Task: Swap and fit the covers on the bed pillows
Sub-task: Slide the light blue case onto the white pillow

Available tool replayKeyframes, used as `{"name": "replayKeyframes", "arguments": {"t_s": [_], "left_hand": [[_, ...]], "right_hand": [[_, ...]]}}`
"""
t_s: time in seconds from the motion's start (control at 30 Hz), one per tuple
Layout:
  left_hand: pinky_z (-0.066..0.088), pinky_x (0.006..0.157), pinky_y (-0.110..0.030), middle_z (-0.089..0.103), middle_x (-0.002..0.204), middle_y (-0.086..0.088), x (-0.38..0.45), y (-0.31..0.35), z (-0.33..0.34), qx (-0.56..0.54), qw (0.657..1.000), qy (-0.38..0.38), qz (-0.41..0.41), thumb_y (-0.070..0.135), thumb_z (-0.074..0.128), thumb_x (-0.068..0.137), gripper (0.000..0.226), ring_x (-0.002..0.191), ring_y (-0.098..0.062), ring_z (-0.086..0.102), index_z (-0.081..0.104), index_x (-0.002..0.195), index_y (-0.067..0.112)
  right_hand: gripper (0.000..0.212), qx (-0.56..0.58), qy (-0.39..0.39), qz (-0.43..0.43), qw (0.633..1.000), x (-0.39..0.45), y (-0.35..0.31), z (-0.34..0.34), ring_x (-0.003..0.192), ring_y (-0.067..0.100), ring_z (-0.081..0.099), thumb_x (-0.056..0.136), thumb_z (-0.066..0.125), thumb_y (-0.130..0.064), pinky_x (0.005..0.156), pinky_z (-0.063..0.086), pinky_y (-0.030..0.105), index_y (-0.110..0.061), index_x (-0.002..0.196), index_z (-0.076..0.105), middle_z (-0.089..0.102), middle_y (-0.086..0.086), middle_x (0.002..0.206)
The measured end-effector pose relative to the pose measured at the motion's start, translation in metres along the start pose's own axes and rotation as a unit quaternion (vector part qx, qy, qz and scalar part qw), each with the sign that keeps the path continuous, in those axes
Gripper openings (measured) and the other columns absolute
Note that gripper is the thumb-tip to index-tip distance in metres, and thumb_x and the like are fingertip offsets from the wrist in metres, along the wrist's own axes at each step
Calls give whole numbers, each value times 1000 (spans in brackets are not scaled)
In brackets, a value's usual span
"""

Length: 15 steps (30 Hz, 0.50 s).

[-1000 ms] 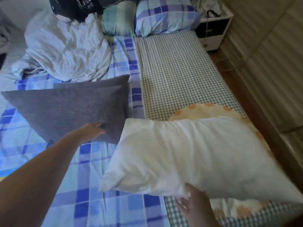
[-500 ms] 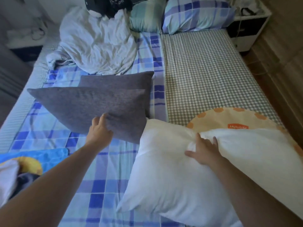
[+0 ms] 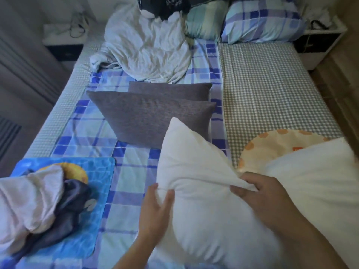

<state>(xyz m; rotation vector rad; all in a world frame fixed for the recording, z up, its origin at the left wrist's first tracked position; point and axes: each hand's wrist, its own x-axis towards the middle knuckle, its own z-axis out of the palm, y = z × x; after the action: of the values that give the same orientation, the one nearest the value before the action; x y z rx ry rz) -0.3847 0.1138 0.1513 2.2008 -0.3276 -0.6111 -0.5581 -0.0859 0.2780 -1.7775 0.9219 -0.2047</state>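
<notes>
The bare white pillow [image 3: 223, 200] lies at the lower right of the bed, at about five o'clock, overlapping an orange-patterned pillow [image 3: 272, 148] at three o'clock. The right hand [image 3: 258, 193] is clenched on a bunched fold at the pillow's top edge, forearm running back toward five o'clock. The left hand [image 3: 157, 208] pinches the pillow's left edge between thumb and fingers; half a second ago it rested on the front grey pillow [image 3: 147, 117], which now lies untouched at twelve o'clock, a second grey pillow [image 3: 171, 89] just behind it. A crumpled white sheet [image 3: 147, 51] lies beyond.
</notes>
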Motion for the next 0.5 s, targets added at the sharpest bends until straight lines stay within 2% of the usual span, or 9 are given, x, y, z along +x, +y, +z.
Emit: {"name": "replayKeyframes", "arguments": {"t_s": [0.03, 0.1, 0.17, 0.2, 0.23, 0.3, 0.37, 0.43, 0.5], "left_hand": [[45, 90, -37, 64, 114, 5, 3, -9, -28, -5, 999, 48, 10, 57, 64, 89, 42, 107, -20, 60, 52, 119, 31], [45, 87, -41, 63, 104, -5, 17, -34, -80, 20, 991, 127, 26, 54, 59, 90, 35, 98, -28, 59, 52, 108, 26], [46, 91, -48, 60, 115, -15, 47, -68, -123, 130, 981, 141, -9, 56, 46, 91, 46, 104, -36, 55, 55, 117, 18], [44, 96, -52, 53, 128, -18, 63, -83, -140, 209, 971, 107, -56, 57, 40, 93, 56, 112, -41, 51, 52, 131, 17], [40, 103, -54, 42, 141, -21, 76, -97, -152, 273, 953, 72, -113, 55, 40, 93, 64, 121, -46, 44, 42, 146, 19], [30, 112, -53, 22, 156, -24, 90, -112, -160, 331, 931, 18, -153, 46, 53, 94, 77, 135, -48, 31, 17, 159, 25], [25, 117, -46, 18, 160, -22, 92, -108, -148, 370, 925, -53, -68, 43, 56, 95, 79, 144, -41, 25, 13, 160, 30], [19, 120, -39, 20, 163, -17, 86, -100, -118, 365, 920, -143, 17, 47, 51, 97, 73, 150, -32, 21, 17, 160, 31], [15, 120, -33, 21, 164, -13, 71, -92, -80, 367, 901, -225, 62, 52, 44, 97, 72, 153, -26, 16, 17, 159, 30]], "right_hand": [[26, -12, 30, -35, 999, -1, -15, 24, 56, -2, 53, 86, 76, -30, 52, 37, 10, -17, 66, 65, 61, -10, 59], [35, -61, 64, -112, 990, 4, -35, 84, 60, 4, 50, 83, 71, -45, 55, 36, 13, -16, 68, 60, 56, -8, 62], [25, -129, 83, -168, 974, 26, -38, 151, 75, 7, 53, 88, 66, -46, 71, 43, 16, -21, 86, 67, 60, -13, 78], [27, -186, 84, -172, 964, 41, -37, 181, 90, 13, 55, 91, 62, -45, 84, 46, 24, -24, 107, 68, 63, -9, 98], [41, -247, 75, -152, 954, 56, -31, 206, 109, 21, 52, 94, 58, -46, 99, 43, 34, -26, 130, 59, 59, -1, 120], [61, -350, 44, -45, 935, 77, -6, 228, 141, 36, 29, 99, 48, -49, 120, 21, 46, -29, 153, 30, 30, 13, 156], [64, -388, 23, 52, 920, 81, 35, 216, 152, 38, 7, 103, 40, -49, 124, 6, 48, -29, 159, 15, 5, 14, 166], [64, -417, -17, 97, 904, 64, 87, 190, 153, 35, 2, 103, 35, -49, 125, 4, 46, -29, 160, 11, 0, 12, 168], [67, -439, -119, 142, 879, 36, 139, 161, 154, 31, -1, 103, 33, -52, 125, 5, 45, -32, 160, 4, -6, 8, 168]]}}
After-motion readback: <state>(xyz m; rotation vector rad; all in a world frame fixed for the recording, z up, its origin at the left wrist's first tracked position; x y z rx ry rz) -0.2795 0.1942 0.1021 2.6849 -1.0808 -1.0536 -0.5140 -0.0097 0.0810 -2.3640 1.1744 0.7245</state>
